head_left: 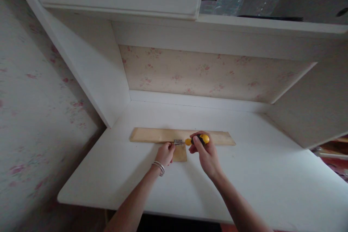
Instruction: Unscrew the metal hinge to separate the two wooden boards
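A white desk (244, 181) fills the lower frame beneath a shelf unit, with floral wallpaper (176, 74) behind. Just below the frame's centre, a small metal fitting (178, 141) sits by the near edge of a long wooden strip (154, 135), above a short wooden piece (180, 154). The right hand (208, 155) is wrapped around a yellow-and-black screwdriver (204, 138), its shaft pointing left at the fitting. The left hand (164, 154) has its fingertips at the fitting's left end; whether they pinch it I cannot tell. The nearly sideways shaft could slip and jab those fingers; a loose hold could let the fitting skew.
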A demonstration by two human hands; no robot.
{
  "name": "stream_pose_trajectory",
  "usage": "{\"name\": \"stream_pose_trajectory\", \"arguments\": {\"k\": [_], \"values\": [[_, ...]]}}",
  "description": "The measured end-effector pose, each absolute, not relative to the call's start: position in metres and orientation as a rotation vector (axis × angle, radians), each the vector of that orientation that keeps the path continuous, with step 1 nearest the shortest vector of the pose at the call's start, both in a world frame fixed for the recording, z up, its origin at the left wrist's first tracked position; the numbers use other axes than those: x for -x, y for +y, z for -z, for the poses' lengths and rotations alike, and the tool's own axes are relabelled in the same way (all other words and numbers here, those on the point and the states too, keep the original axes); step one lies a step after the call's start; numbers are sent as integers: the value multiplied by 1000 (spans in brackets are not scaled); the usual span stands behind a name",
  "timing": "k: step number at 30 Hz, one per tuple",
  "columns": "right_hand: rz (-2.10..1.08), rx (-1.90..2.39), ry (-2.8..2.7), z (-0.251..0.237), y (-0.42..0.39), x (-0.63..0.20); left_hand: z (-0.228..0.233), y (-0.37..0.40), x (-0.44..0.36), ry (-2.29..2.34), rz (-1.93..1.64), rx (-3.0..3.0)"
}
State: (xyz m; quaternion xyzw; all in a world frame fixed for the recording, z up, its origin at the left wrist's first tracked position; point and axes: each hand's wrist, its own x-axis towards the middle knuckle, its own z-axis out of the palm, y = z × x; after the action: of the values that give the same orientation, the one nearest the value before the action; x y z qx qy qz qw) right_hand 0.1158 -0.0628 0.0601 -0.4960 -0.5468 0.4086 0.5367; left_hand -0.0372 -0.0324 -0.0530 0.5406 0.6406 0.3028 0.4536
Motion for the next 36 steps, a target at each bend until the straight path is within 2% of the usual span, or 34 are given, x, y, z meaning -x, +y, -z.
{"name": "stream_pose_trajectory", "arguments": {"k": [8, 24, 29, 36], "values": [[-796, 1352, -1794, -101, -45, -102, 52, -30, 40, 1555, -775, -1307], [-779, 1424, -1686, -92, -47, -100, 46, -37, 37, 1627, -768, -1313], [-577, 1478, -1888, -97, -49, -98, 48, -36, 38, 1633, -769, -1314], [-57, 1694, -2331, -139, -30, -89, 47, -37, 39, 1641, -759, -1314]]}}
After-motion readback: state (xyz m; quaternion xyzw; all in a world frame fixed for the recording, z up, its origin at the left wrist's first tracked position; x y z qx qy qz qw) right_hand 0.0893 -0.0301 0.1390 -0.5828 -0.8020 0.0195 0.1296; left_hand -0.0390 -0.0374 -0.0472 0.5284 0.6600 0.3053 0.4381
